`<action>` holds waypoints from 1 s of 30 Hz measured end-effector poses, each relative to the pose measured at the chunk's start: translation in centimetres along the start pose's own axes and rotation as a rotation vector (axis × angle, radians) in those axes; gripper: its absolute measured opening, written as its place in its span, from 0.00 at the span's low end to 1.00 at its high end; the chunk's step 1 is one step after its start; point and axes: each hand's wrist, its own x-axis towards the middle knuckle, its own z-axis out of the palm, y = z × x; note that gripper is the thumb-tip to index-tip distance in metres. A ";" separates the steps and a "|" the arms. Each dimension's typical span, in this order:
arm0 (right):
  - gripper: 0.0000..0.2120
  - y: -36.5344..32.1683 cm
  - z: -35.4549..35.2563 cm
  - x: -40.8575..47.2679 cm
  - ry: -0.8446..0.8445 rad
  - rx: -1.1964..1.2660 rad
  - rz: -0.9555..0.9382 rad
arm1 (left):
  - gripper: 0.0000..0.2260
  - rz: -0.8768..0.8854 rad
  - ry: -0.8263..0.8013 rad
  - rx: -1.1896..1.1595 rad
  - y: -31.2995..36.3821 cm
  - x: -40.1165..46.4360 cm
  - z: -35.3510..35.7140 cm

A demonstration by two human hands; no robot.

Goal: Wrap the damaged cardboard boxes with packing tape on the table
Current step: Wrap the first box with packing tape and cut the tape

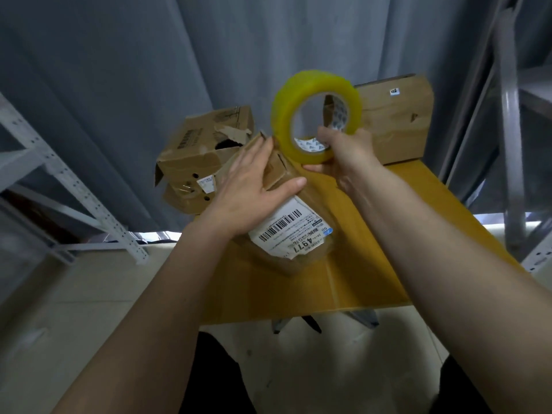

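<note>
Labelled box (286,222) lies on table (373,264), long axis running 5 to 11 o'clock. Left hand (251,186) presses flat, fingers extended. Right hand (346,153) grasps tape roll (313,115), upright at 12 o'clock end.

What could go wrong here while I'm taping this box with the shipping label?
The left hand only presses flat on the labelled box, so pulling the tape roll held by the right hand could drag or turn the box. New tape may also cover the shipping label. The torn box sits close behind at the table edge, and could get knocked off.
</note>
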 end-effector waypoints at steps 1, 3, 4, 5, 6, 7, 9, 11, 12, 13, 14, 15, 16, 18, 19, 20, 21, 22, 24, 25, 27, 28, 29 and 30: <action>0.05 0.0 0.8 -0.4 -0.027 -0.035 -0.028 | 0.43 -0.009 0.046 -0.044 -0.4 -0.5 0.0; 0.05 0.0 2.3 -1.2 -0.064 -0.095 -0.086 | 0.40 -0.072 0.152 -0.154 -1.1 -1.9 0.7; 0.06 0.2 3.0 -1.6 -0.073 -0.135 -0.112 | 0.40 -0.119 0.205 -0.233 -1.3 -2.7 1.3; 0.06 0.5 3.7 -1.8 -0.073 -0.193 -0.147 | 0.39 -0.160 0.253 -0.337 -1.4 -3.4 2.1; 0.05 1.1 4.1 -2.0 -0.081 -0.284 -0.195 | 0.39 -0.196 0.292 -0.431 -1.5 -4.1 3.0; 0.04 1.9 4.5 -2.1 -0.097 -0.414 -0.255 | 0.38 -0.236 0.322 -0.489 -1.7 -4.8 4.0; 0.08 3.6 4.8 -2.4 -0.121 -0.649 -0.332 | 0.36 -0.346 0.324 -0.546 -2.4 -5.9 5.8; 0.10 4.8 4.7 -2.7 -0.096 -0.714 -0.342 | 0.29 -0.460 0.251 -0.696 -2.9 -6.6 7.0; 0.11 5.2 4.7 -2.8 -0.076 -0.711 -0.343 | 0.25 -0.480 0.225 -0.764 -2.9 -6.6 7.2; 0.11 5.4 4.6 -2.8 -0.061 -0.713 -0.340 | 0.22 -0.481 0.226 -0.808 -2.8 -6.4 7.3; 0.12 5.6 4.6 -2.9 -0.055 -0.722 -0.331 | 0.24 -0.483 0.236 -0.831 -2.8 -5.9 7.3; 0.13 5.7 4.6 -2.9 -0.058 -0.729 -0.321 | 0.28 -0.488 0.245 -0.863 -2.8 -5.4 7.3; 0.13 5.8 4.6 -2.9 -0.064 -0.738 -0.315 | 0.33 -0.501 0.245 -0.892 -2.9 -5.0 7.2; 0.13 5.7 4.6 -2.8 -0.068 -0.753 -0.317 | 0.35 -0.520 0.239 -0.934 -3.0 -4.5 7.0; 0.12 5.7 4.6 -2.7 -0.069 -0.752 -0.317 | 0.35 -0.524 0.239 -0.941 -3.2 -4.4 7.1; 0.12 5.5 4.5 -2.6 -0.071 -0.738 -0.314 | 0.34 -0.524 0.238 -0.933 -3.2 -4.4 7.2; 0.12 5.3 4.5 -2.5 -0.074 -0.716 -0.307 | 0.34 -0.520 0.242 -0.919 -3.2 -4.4 7.4; 0.11 5.0 4.4 -2.4 -0.077 -0.690 -0.300 | 0.35 -0.521 0.252 -0.904 -3.0 -4.4 7.5; 0.09 4.6 4.3 -2.4 -0.073 -0.650 -0.301 | 0.36 -0.538 0.273 -0.871 -2.4 -4.2 7.7; 0.07 4.5 4.1 -2.3 -0.063 -0.635 -0.305 | 0.37 -0.547 0.276 -0.862 -2.2 -4.1 7.6; 0.05 4.0 3.6 -2.1 -0.055 -0.591 -0.286 | 0.35 -0.553 0.273 -0.853 -2.0 -4.0 7.6; 0.04 3.8 3.2 -1.9 -0.056 -0.564 -0.271 | 0.34 -0.556 0.270 -0.846 -2.0 -4.0 7.6; 0.04 3.4 2.7 -1.6 -0.044 -0.549 -0.263 | 0.32 -0.556 0.266 -0.842 -2.0 -3.9 7.6; 0.05 3.0 2.1 -1.3 -0.019 -0.553 -0.265 | 0.29 -0.549 0.260 -0.841 -2.1 -4.0 7.6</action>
